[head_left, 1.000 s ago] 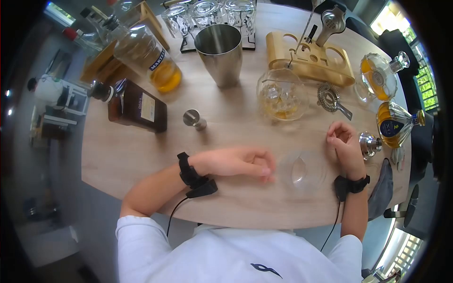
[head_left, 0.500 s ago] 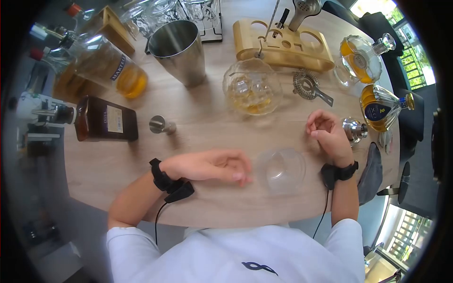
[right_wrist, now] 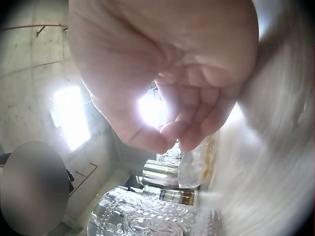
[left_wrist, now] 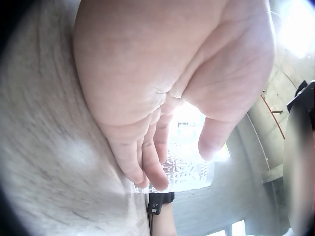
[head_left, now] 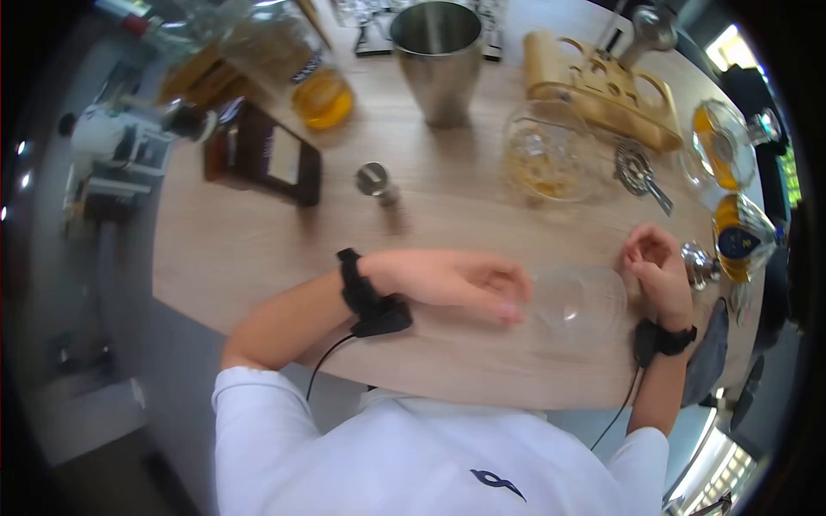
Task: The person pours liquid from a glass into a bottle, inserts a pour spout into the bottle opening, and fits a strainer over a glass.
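An empty cut-glass tumbler (head_left: 578, 301) lies tipped on its side near the table's (head_left: 258, 258) front edge, between the person's two hands. Its long axis runs roughly left to right, and which end is the mouth I cannot tell. The left hand (head_left: 456, 282) rests flat on the wood, fingers nearly straight and relaxed, fingertips (head_left: 508, 311) just at the glass's left side; in the left wrist view the patterned glass (left_wrist: 184, 169) sits right beyond them. The right hand (head_left: 658, 267) lies just past the glass's right side, fingers loosely curled, holding nothing. A steel stopper (head_left: 699, 265) stands just beside it toward the right edge. The left hand looks nearer the glass.
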The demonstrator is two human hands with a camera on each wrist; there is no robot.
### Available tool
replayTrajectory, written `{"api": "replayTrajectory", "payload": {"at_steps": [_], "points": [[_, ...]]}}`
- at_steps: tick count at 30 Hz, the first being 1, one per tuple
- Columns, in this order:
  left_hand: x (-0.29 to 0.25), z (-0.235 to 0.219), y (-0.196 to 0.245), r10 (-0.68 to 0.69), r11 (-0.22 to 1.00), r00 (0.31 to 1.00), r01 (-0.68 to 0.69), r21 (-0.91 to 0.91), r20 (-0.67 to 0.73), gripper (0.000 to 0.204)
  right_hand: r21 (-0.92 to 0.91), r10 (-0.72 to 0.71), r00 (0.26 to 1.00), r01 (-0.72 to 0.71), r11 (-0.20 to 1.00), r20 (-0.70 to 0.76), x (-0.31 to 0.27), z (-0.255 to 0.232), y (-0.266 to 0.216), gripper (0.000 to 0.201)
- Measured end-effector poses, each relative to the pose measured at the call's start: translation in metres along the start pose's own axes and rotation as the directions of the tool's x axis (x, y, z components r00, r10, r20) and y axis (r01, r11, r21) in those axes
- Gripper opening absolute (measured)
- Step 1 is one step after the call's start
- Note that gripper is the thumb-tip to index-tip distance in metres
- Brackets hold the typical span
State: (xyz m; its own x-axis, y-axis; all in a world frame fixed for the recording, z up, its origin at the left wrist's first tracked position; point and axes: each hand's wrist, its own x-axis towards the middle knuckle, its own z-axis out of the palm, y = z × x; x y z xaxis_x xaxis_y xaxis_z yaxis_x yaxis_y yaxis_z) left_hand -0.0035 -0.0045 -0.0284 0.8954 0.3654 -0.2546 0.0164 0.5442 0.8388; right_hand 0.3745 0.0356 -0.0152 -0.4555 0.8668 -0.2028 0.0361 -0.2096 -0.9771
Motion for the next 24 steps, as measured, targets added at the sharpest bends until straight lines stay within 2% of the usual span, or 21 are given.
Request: {"api": "replayTrajectory", "payload": {"at_steps": [2, 3, 5, 9, 11, 15, 17, 24], "points": [[0.001, -0.002, -0.003, 0.067, 0.996, 0.995, -0.071, 0.05, 0.077, 0.028, -0.017, -0.047, 0.999, 0.047, 0.999, -0.019, 0.001, -0.002, 0.004, 0.027], [0.0, -0.002, -0.004, 0.062, 0.997, 0.997, -0.065, 0.051, 0.056, 0.028, -0.005, -0.051, 0.999, 0.051, 0.999, -0.001, 0.002, -0.002, 0.004, 0.027], [-0.002, -0.001, -0.005, 0.07, 0.991, 0.987, -0.085, 0.106, 0.143, 0.027, -0.001, -0.023, 1.0, 0.023, 1.0, -0.015, 0.001, -0.002, 0.005, 0.026], [0.0, -0.001, -0.007, 0.102, 0.983, 0.978, -0.127, 0.132, 0.181, 0.03, -0.034, -0.034, 0.999, 0.033, 0.999, -0.034, -0.002, -0.001, 0.003, 0.025], [0.0, 0.001, -0.003, 0.092, 0.994, 0.982, -0.101, 0.046, 0.163, 0.031, -0.058, -0.009, 0.999, 0.006, 0.998, -0.04, -0.004, 0.0, 0.002, 0.024], [0.0, 0.003, -0.004, 0.074, 0.996, 0.985, -0.079, 0.03, 0.155, 0.033, -0.109, 0.036, 0.997, -0.042, 0.993, -0.062, -0.005, 0.003, -0.005, 0.02], [-0.002, 0.002, -0.002, 0.074, 0.982, 0.984, -0.101, 0.161, 0.165, 0.035, -0.138, 0.022, 0.992, -0.039, 0.99, -0.127, -0.005, 0.002, -0.005, 0.018], [0.0, 0.001, -0.002, 0.027, 1.0, 0.99, -0.027, -0.005, 0.137, 0.043, -0.08, 0.004, 0.988, -0.016, 0.997, -0.156, -0.001, 0.009, -0.003, 0.01]]}}
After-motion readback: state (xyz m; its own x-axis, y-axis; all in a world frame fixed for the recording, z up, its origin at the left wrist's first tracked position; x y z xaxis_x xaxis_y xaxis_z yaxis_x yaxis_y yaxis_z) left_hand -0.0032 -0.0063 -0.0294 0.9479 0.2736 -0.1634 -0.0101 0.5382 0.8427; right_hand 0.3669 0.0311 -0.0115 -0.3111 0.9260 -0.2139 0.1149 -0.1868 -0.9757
